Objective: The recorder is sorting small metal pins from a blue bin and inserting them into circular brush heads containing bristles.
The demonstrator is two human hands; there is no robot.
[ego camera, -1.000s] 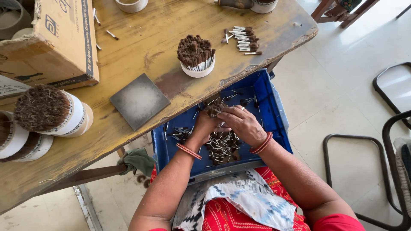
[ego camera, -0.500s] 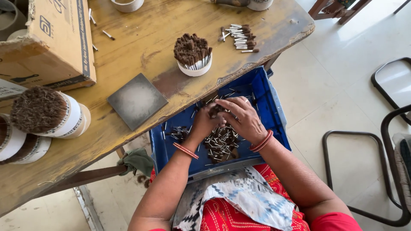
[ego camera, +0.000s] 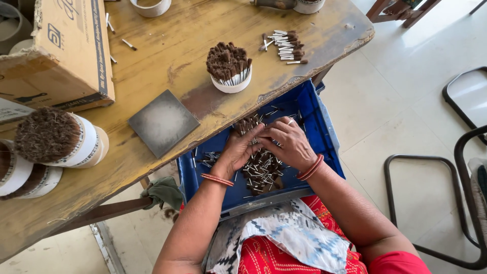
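Head view: both hands work in the blue crate (ego camera: pixel 324 133) on the lap; left hand (ego camera: pixel 237 148) pinches a small bunch of brush heads (ego camera: pixel 247 123), bristles pointing far; right hand (ego camera: pixel 289 142) curls closed beside it, fingertips touching the bunch; loose pieces (ego camera: pixel 263 171) lie just near of both palms.

Single head-worn cam, looking steeply down from above the person's lap, framing both forearms close in and the blue crate (ego camera: pixel 314 122) at center. It's facing forward over the wooden table (ego camera: pixel 167 61) edge, with tiled floor (ego camera: pixel 401 101) showing to the right. No second view overlapping.
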